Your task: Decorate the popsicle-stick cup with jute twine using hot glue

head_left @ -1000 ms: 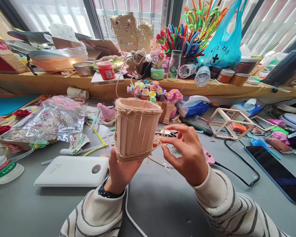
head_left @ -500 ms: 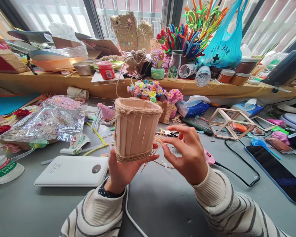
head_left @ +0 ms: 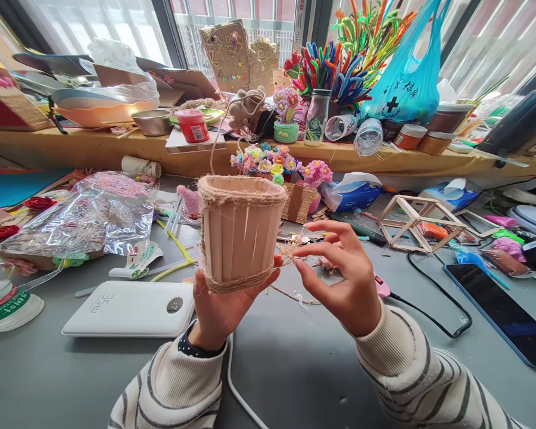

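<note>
Holding slatted basket (head_left: 243, 238) in L hand (head_left: 226, 313), w/ grip closed round its base from below & behind. Raised off bench (head_left: 304, 369), nr mid-width, mouth up, approx upright; bound w/ twine (head_left: 239, 195) along rim & base edges. Poised just R of it w/ R hand (head_left: 343, 277): narrow gap btwn thumb & index, at wispy fibres (head_left: 288, 256) beside basket's lower R edge. Can't tell if pinched or merely touched. Other fingers loosely fanned above.

Toward L edge of bench, note white power bank (head_left: 129, 310), flat, w/ R end just beside L hand, little gap showing. Toward far L corner, see clear-wrapped bundle (head_left: 116, 220), well apart from basket. Btwn forearms, showing broad stretch of grey top down toward near side, crossed by white cable (head_left: 241, 387) nr L sleeve (head_left: 170, 381). Toward R edge, note phone (head_left: 502, 313), dark-screened, aslant, well apart from R hand; btwn them, black cord (head_left: 455, 335), looped. Closer-packed toward far edge: behind basket, see flower cluster (head_left: 268, 161); R of that, tissue pack (head_left: 351, 193); farther R, wooden-stick frame (head_left: 429, 213). Backed along far edge by ledge (head_left: 138, 143), carrying steel bowl (head_left: 152, 123) & blue bag (head_left: 406, 89).
</note>
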The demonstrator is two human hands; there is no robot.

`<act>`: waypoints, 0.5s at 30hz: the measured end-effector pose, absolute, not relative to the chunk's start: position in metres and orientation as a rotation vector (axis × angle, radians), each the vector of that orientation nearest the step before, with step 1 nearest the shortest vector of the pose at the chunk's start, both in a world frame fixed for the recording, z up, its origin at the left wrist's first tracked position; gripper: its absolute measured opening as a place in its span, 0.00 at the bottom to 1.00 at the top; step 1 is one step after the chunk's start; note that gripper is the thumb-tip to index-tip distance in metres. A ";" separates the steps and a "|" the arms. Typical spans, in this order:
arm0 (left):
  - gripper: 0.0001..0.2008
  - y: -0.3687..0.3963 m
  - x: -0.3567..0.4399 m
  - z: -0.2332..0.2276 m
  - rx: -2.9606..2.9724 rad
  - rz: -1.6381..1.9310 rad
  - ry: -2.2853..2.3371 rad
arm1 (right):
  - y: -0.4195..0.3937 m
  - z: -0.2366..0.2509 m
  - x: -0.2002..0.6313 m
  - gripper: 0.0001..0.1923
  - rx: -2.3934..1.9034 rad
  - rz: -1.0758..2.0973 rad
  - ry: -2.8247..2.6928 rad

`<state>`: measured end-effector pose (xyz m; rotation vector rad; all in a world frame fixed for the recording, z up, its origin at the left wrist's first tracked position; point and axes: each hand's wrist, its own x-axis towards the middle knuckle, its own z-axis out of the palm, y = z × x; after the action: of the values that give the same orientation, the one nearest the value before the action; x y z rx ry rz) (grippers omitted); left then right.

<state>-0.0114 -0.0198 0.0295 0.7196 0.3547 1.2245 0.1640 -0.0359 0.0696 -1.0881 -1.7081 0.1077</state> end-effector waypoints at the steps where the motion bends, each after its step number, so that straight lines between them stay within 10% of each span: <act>1: 0.33 -0.020 -0.011 0.030 0.716 1.227 0.354 | -0.037 0.072 0.164 0.05 -1.078 0.180 -1.687; 15: 0.30 -0.022 -0.006 0.033 0.741 1.285 0.373 | -0.071 0.096 0.156 0.08 -0.777 0.537 -1.749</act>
<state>-0.0065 -0.0223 0.0334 0.7405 0.3726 1.2851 0.1559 -0.0709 0.0958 -0.7772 -1.7495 0.5365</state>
